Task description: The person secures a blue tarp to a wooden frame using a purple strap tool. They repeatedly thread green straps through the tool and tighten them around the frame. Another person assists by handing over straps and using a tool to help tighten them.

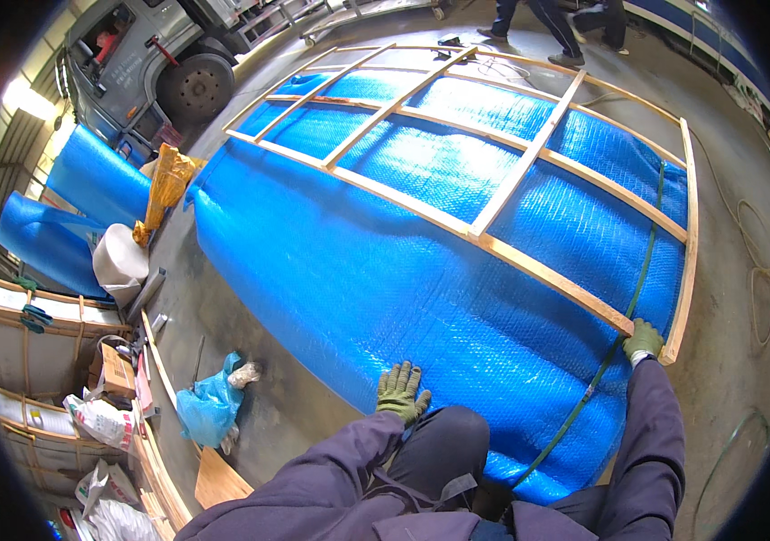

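Observation:
A large bulky shape wrapped in blue bubble wrap [340, 261] lies in front of me. Over its far part rests a wooden slat frame [558, 283] with crossing bars. My left hand [400, 393], in a green glove, lies flat on the wrap's near edge with its fingers spread. At the frame's near right corner, my right hand [644, 338], gloved alike, has its fingers curled over the slat; the fingertips are partly hidden. A dark green strap [591, 393] runs along the wrap and passes beside that hand.
At the left stand blue bubble-wrap rolls [96, 176], a white roll [121, 261] and crates [51, 352]. A light blue plastic bag [209, 401] and wooden strips [155, 464] lie nearby. A truck [146, 72] is far left; people's legs [547, 27] show beyond. A hose [757, 270] trails at right.

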A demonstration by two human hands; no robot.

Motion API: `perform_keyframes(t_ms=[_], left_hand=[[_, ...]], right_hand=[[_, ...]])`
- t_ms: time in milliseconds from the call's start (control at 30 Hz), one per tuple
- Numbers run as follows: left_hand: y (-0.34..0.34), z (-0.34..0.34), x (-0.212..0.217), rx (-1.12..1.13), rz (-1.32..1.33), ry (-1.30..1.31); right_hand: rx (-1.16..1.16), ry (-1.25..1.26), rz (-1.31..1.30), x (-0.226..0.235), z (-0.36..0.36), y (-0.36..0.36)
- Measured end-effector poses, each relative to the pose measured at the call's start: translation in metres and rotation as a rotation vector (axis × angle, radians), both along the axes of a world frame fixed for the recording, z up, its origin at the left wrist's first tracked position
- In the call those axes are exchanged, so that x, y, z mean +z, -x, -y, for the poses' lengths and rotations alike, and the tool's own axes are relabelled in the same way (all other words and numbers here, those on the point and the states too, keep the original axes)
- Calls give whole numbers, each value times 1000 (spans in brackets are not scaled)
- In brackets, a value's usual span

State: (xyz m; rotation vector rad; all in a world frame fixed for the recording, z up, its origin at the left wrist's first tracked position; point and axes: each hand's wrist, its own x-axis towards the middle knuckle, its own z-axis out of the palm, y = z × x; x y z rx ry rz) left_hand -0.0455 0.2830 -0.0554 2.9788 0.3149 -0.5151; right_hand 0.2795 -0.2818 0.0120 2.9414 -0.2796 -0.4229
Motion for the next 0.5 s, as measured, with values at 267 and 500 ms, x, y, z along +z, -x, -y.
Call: perform_keyframes(t_ms=[267,500], left_hand=[[-5,4,9,13,-57,-2],[-8,6,13,11,-82,-26]], right_hand=[[40,-90,67,-1,4,5],[26,-42,62,-3,2,4]])
